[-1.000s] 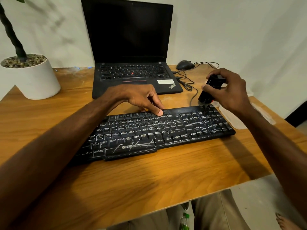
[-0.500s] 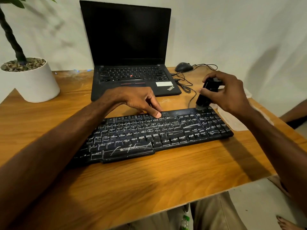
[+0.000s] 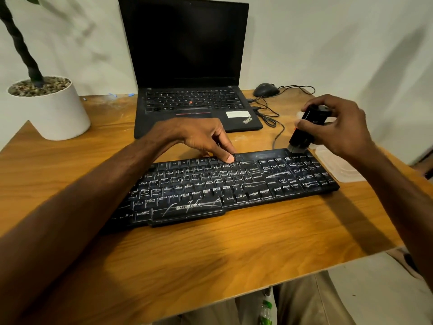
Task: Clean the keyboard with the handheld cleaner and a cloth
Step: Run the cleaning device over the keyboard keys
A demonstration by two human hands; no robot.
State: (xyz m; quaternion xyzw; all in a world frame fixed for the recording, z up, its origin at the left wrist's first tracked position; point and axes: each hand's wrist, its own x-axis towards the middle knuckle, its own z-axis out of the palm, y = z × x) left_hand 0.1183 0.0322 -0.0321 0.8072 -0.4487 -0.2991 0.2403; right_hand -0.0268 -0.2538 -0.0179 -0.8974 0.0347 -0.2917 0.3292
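Note:
A black keyboard (image 3: 234, 184), streaked with white dust, lies across the middle of the wooden table (image 3: 210, 249). My left hand (image 3: 201, 137) rests on its back edge, with one fingertip pressing near the top key row. My right hand (image 3: 339, 125) grips a black handheld cleaner (image 3: 307, 127), held upright. Its brush tip touches the keyboard's far right back corner, above the number pad. A pale cloth (image 3: 337, 165) lies on the table just right of the keyboard, partly under my right hand.
An open black laptop (image 3: 187, 66) stands behind the keyboard. A black mouse (image 3: 266, 89) and its tangled cables (image 3: 269, 113) lie at the back right. A white plant pot (image 3: 49, 106) sits at the back left. The table's right and front edges are close.
The cleaner's brush has slid a little along the keyboard's right back corner. My left hand has stayed pressing on the top row.

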